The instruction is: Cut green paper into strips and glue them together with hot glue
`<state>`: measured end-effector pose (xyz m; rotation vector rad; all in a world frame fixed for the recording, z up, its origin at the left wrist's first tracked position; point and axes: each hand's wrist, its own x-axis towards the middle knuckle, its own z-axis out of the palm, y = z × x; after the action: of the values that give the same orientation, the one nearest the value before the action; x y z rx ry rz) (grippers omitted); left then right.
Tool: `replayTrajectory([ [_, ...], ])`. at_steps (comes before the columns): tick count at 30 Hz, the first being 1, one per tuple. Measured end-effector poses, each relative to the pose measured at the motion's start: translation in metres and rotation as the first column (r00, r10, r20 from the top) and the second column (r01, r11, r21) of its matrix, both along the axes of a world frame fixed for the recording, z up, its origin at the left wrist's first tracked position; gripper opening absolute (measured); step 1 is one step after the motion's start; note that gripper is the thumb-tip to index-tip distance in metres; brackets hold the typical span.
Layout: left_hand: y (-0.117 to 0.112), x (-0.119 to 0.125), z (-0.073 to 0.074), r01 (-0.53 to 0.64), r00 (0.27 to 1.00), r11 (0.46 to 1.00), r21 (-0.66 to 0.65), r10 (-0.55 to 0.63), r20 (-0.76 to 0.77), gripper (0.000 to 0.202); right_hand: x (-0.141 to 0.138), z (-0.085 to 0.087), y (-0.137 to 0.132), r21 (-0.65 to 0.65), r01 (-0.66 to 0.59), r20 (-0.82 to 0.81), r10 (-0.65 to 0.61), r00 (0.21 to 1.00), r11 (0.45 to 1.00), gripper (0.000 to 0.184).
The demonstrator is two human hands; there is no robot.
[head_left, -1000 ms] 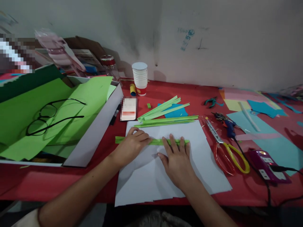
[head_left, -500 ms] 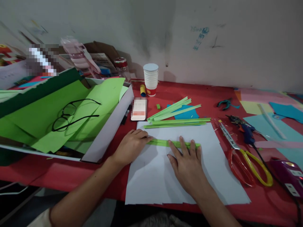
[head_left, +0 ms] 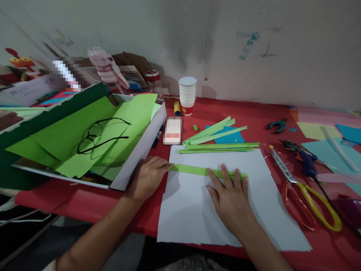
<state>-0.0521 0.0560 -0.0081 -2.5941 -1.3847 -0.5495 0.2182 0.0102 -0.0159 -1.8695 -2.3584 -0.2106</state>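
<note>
A green paper strip (head_left: pixel 191 170) lies crosswise on a stack of white paper (head_left: pixel 194 210). At the strip's left end, my left hand (head_left: pixel 149 177) pinches it between thumb and fingers, just past the white paper's left edge. My right hand (head_left: pixel 232 197) lies with fingers spread, its fingertips pressing on the strip's right part and hiding some of it. Just beyond are several narrow green strips (head_left: pixel 217 146), some along the paper's far edge and others fanned over a blue paper piece (head_left: pixel 229 134).
Scissors (head_left: pixel 293 181), a glue gun (head_left: pixel 306 162) and pliers (head_left: pixel 276 126) lie right. Left stands a box (head_left: pixel 135 154) with green sheets (head_left: pixel 64 131) and glasses (head_left: pixel 94 137). Stacked paper cups (head_left: pixel 187 96) and a phone (head_left: pixel 172 130) sit behind. Another person's hand (head_left: pixel 9 119) shows far left.
My left hand has slid left along the strip, and more of the strip now shows flat between my hands. The right hand stays on it. The whole view has shifted slightly.
</note>
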Motion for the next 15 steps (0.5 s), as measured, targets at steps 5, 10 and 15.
replayTrajectory([
  [5, -0.008, 0.003, 0.002, -0.037, 0.999, 0.997, 0.069, 0.039, -0.027, 0.034, 0.0, -0.001, 0.0, 0.012, -0.004, 0.007, 0.004, 1.0, 1.0, 0.046],
  [10, -0.016, 0.004, -0.008, -0.216, 0.97, 0.973, 0.078, 0.223, -0.096, 0.037, 0.001, -0.003, 0.001, 0.022, -0.012, -0.007, 0.012, 1.0, 1.0, 0.047],
  [15, -0.019, 0.006, -0.012, -0.273, 0.957, 0.958, 0.092, 0.28, -0.076, 0.037, 0.002, -0.005, 0.001, 0.033, -0.015, 0.018, 0.014, 1.0, 0.999, 0.047],
])
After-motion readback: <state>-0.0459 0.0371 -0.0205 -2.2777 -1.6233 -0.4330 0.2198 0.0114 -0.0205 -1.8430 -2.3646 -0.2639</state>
